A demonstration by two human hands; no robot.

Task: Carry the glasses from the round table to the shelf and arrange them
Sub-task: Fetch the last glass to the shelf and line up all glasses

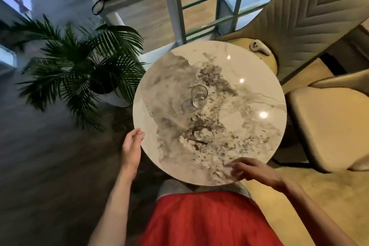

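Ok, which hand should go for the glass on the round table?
Left, narrowly. The left hand is open at the round table rim, palm turned toward the glass, bare marble between. The right hand hovers over the near edge, fingers pointing sideways.

We count one glass (199, 97) on one round desk (257, 94). We see two grips, the left grip (131, 146) and the right grip (253, 170). We count one potted palm (79, 66), two chairs, a quilted chair (319, 16) and a plain chair (327, 126), and one white controller (259, 47).
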